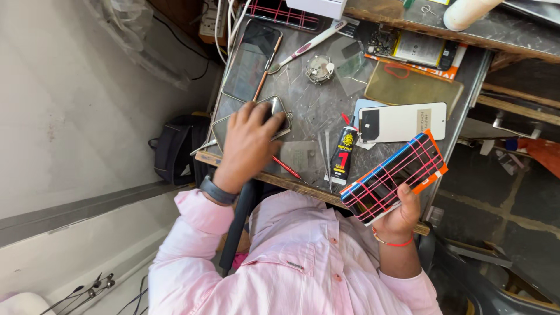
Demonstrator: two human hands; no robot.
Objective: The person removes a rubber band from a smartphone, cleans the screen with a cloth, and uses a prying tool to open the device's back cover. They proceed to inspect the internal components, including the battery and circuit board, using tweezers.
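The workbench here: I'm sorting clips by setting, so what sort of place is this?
Likely a phone repair bench: an opened phone, a loose white display panel and a glue tube lie on the worktop.

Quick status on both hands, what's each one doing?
Left hand: fingers spread, pressing flat on a phone on the workbench.
Right hand: closed, holding a banded phone.

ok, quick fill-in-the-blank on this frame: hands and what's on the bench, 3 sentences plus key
1. The right hand holds a phone wrapped in ____ rubber bands.
2. The left hand presses down on a ____ lying on the workbench.
3. Between the two hands a black glue tube lies beside a pair of ____.

Missing words: red; phone; tweezers
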